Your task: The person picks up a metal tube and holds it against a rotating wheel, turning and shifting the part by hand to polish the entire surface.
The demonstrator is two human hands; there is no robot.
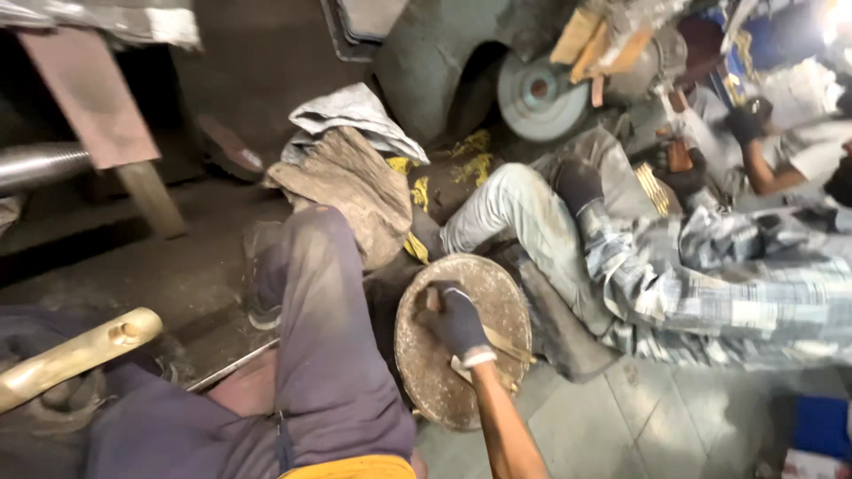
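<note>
My right hand (457,321), in a dark glove with a white cuff, is closed around a thin brass-coloured rod (508,344). The rod lies across a round, dusty disc (435,372) that stands tilted on the floor in front of my knee. A short stub of the rod shows above my fingers. My left hand is out of view. My bent leg in purple-grey trousers (324,337) rises just left of the disc. A yellowish brass casting (75,355) lies at the lower left, over my lap.
A co-worker in a plaid shirt and pale jeans (532,222) sits close on the right, gloved hands (745,120) near a grey grinding wheel (537,93). Crumpled cloths (355,168) lie behind my knee. A metal pipe (40,164) and a wooden leg (146,195) stand at left.
</note>
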